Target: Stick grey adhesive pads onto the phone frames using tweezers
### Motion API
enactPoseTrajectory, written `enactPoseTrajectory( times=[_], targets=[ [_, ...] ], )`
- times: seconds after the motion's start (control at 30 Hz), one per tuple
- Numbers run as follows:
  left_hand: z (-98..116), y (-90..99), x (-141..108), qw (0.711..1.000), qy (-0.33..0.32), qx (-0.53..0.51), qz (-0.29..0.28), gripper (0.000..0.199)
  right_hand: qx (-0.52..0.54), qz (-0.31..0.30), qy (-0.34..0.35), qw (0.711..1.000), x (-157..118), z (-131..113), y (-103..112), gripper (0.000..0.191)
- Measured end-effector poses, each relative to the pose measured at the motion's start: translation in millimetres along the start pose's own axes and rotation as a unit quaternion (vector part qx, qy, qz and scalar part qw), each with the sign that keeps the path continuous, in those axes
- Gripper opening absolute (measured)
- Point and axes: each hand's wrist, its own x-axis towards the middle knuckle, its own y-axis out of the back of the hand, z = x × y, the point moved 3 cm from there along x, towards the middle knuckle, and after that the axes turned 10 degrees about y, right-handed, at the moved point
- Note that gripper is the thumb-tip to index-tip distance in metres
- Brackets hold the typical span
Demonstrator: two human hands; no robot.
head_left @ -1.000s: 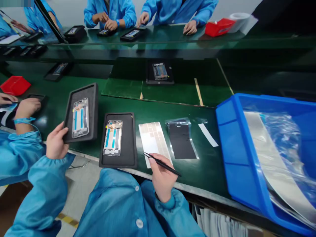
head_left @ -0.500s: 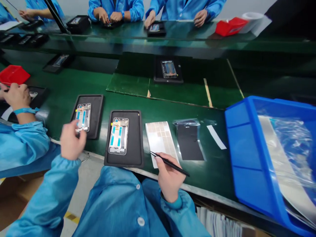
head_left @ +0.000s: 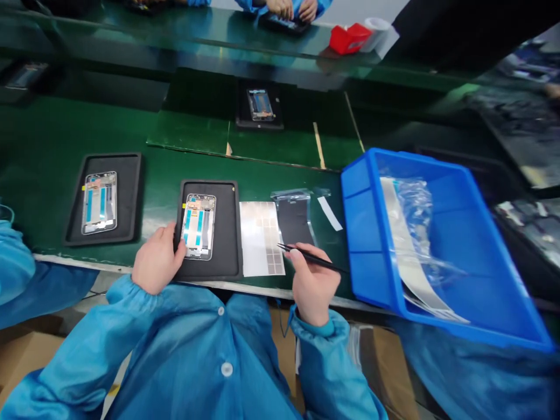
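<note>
My left hand (head_left: 158,259) rests at the left edge of a black tray (head_left: 227,233), its fingers on the rim and the thumb beside the phone frame (head_left: 199,227) lying in it. Black tweezers (head_left: 315,258) are pinched in my right hand (head_left: 315,284), their tips over the right edge of a sheet of small grey stickers (head_left: 262,239). Behind the tweezers lies a dark sheet in a clear bag (head_left: 295,219). A white strip (head_left: 329,213) is to its right. A second black tray (head_left: 126,201) with another phone frame (head_left: 100,203) stands further left.
A blue bin (head_left: 371,233) with plastic film and pale sheets stands on the right. Another tray with a phone frame (head_left: 261,105) sits on the raised green board. Across the bench are a person's hands (head_left: 293,9), a red box (head_left: 350,38) and a white roll (head_left: 377,32).
My left hand has moved from the left tray to the middle tray's edge. The sticker sheet is turned and lies closer to that tray. The view has shifted right.
</note>
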Motion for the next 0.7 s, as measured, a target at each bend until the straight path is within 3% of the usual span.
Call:
enactPoseTrajectory(
  times=[0.07,0.13,0.27,0.33,0.43,0.57,0.7],
  targets=[
    [15.1,9.5,4.1,0.998,-0.034,0.011,0.051,0.050,-0.028,-0.043,-0.004,0.999,10.2,2.1,8.5,0.023],
    [41.2,13.8,11.1,0.992,-0.109,-0.011,0.061,0.046,-0.052,-0.086,0.009,0.995,19.1,1.6,12.0,0.019],
    [109.2,1.4,29.0,0.945,-0.316,-0.077,-0.029,0.029,-0.089,-0.168,0.046,0.981,33.8,-0.4,5.5,0.013],
    [134.0,-9.1,40.0,0.929,-0.360,-0.076,-0.048,0.031,-0.094,-0.189,0.060,0.976,41.1,-0.5,-2.6,0.013],
    [149.9,-24.6,58.0,0.935,-0.344,-0.052,-0.066,0.046,-0.096,-0.207,0.090,0.969,53.4,-0.2,-20.1,0.014],
    [148.2,-38.1,71.5,0.945,-0.313,-0.038,-0.088,0.052,-0.126,-0.261,0.133,0.948,67.6,4.8,-44.4,0.014],
    [144.3,-43.4,72.0,0.946,-0.308,-0.042,-0.092,0.051,-0.146,-0.268,0.144,0.941,75.6,16.5,-49.2,0.014]
  ],
)
